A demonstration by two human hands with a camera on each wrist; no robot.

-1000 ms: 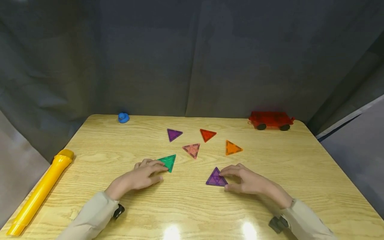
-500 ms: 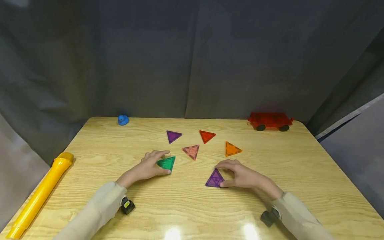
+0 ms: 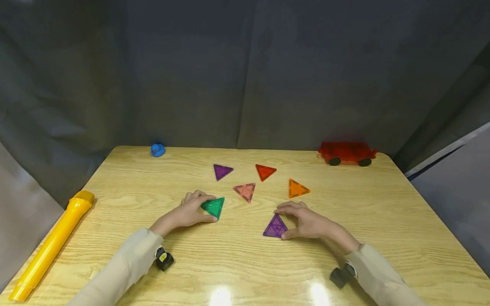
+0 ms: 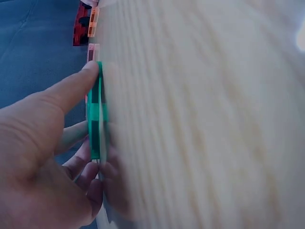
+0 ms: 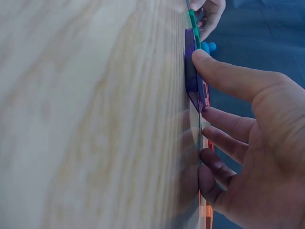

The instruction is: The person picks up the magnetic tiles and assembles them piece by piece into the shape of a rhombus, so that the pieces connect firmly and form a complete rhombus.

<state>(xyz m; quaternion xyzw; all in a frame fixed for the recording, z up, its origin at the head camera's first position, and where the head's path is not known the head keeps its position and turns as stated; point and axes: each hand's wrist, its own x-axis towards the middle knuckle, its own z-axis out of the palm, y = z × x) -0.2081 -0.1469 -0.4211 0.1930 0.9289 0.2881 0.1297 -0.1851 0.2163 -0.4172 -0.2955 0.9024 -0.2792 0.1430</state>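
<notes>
My left hand (image 3: pixel 190 211) pinches a green triangular magnetic tile (image 3: pixel 214 208) that lies on the table. Seen from the left wrist, its thumb presses one corner of the green tile (image 4: pixel 95 114) while the index finger reaches to the far side. A purple triangular magnetic tile (image 3: pixel 275 227) is between the thumb and index finger of my right hand (image 3: pixel 306 221). In the right wrist view the thumb lies on one corner of this purple tile (image 5: pixel 191 67) and a fingertip is right at another; the remaining fingers rest along the tabletop.
Beyond the hands lie a pink tile (image 3: pixel 246 192), a second purple tile (image 3: pixel 222 171), a red tile (image 3: pixel 265 172) and an orange tile (image 3: pixel 298 188). A blue duck (image 3: pixel 158 150) and a red wheeled car (image 3: pixel 346 153) stand at the back edge; a yellow tube (image 3: pixel 51 246) lies left.
My left hand has shifted from lying over the green tile to spanning it with thumb and index finger. My right hand has spread its thumb and index finger around the purple tile. The tiles stayed put.
</notes>
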